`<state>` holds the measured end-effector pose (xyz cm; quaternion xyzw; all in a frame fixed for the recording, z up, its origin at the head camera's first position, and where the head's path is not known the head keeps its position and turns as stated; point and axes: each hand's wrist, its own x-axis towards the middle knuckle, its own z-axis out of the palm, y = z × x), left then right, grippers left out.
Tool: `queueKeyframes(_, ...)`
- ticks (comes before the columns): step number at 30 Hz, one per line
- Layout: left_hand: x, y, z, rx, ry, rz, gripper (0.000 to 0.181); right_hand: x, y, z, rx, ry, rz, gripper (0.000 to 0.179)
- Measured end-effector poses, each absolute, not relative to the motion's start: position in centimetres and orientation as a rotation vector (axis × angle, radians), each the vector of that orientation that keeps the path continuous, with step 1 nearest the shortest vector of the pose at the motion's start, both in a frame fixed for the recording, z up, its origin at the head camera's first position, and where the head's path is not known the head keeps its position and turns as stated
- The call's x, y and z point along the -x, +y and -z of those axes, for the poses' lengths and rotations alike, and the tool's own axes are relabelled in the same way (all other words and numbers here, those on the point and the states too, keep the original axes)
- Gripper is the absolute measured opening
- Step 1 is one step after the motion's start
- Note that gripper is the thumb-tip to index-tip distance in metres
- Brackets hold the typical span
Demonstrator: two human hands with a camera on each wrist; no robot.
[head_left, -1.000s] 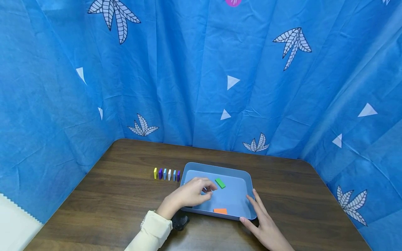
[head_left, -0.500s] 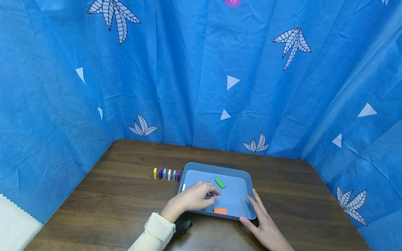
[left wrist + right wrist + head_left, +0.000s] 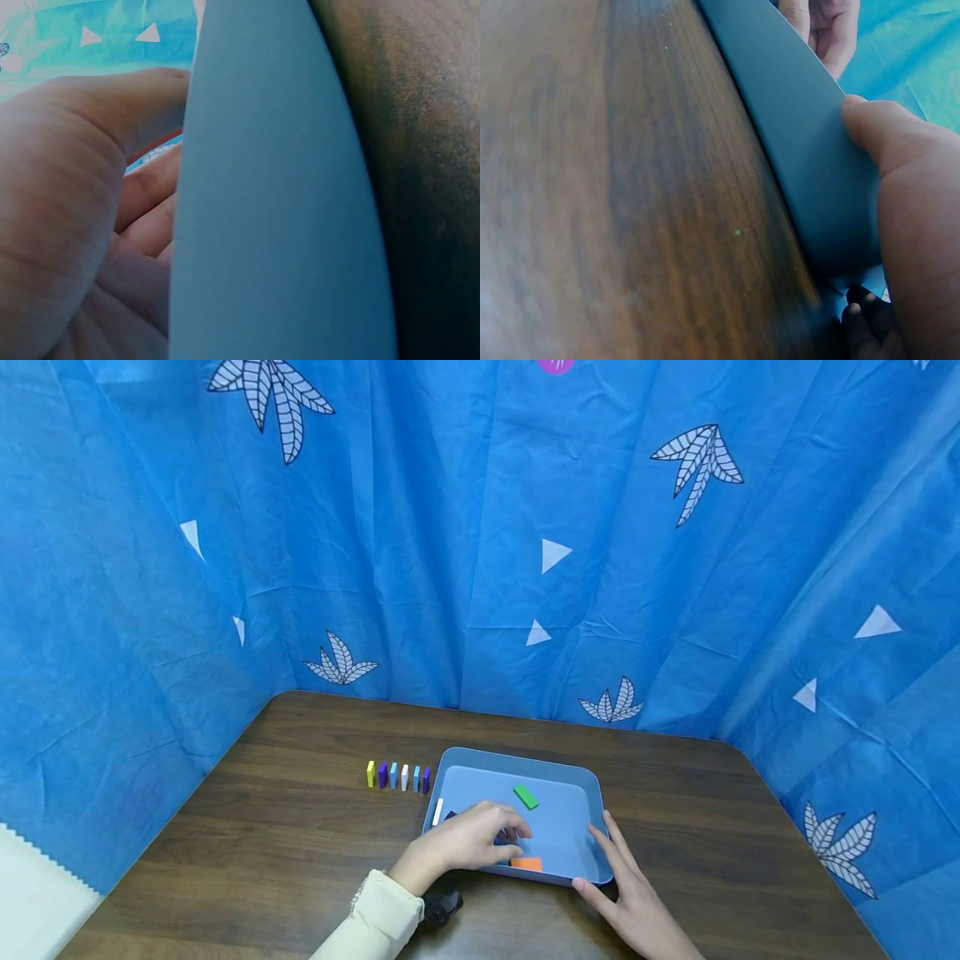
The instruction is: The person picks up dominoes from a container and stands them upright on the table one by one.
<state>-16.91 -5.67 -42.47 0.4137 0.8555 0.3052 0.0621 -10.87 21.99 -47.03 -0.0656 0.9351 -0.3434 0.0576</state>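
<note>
A shallow blue tray (image 3: 517, 763) stands on the table. My left hand (image 3: 472, 839) reaches over its near left part, fingers bent, thumb and fingertips apart. The thumb is just beside an orange block (image 3: 527, 864) lying by the near wall; whether it touches the block is hard to tell. A green block (image 3: 526, 797) lies flat farther back in the tray. At the left wall is a white block (image 3: 438, 812), and a dark block (image 3: 451, 815) is mostly hidden by the left hand. My right hand (image 3: 633, 897) rests on the tray's near right corner with straight fingers, its thumb (image 3: 866, 124) against the near wall.
Left of the tray, several small blocks stand upright in a row, among them a yellow block (image 3: 371, 774) and a white block (image 3: 405, 777). A black device (image 3: 442, 906) sits by the left wrist. Blue curtain (image 3: 480, 527) surrounds the table's far and side edges.
My left hand has moved right and toward the near wall, close to the orange block. This uncovers the white block and part of the dark block. The right hand stays in place.
</note>
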Motion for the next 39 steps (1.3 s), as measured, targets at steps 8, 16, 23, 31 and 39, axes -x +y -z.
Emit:
queueKeyframes(8,16.9,-5.4,42.8,-1.244,2.58,-0.922,0.023,10.9,21.9,46.9,0.211,2.832,1.055,0.081)
queueKeyframes(16,17.1,-5.1,43.2,-1.225,2.566,-0.975,0.022,11.0,21.9,46.8,0.223,2.848,1.044,0.081)
queueKeyframes(23,17.1,-5.0,43.6,-1.175,2.548,-1.019,0.018,11.0,21.9,46.9,0.218,2.83,1.048,0.081)
queueKeyframes(31,17.1,-4.7,43.9,-1.107,2.554,-1.07,0.014,11.1,21.9,46.8,0.203,2.819,1.053,0.081)
queueKeyframes(39,17.1,-4.4,44.1,-0.963,2.547,-1.099,0.014,11.1,21.9,47.1,0.209,2.853,1.026,0.083)
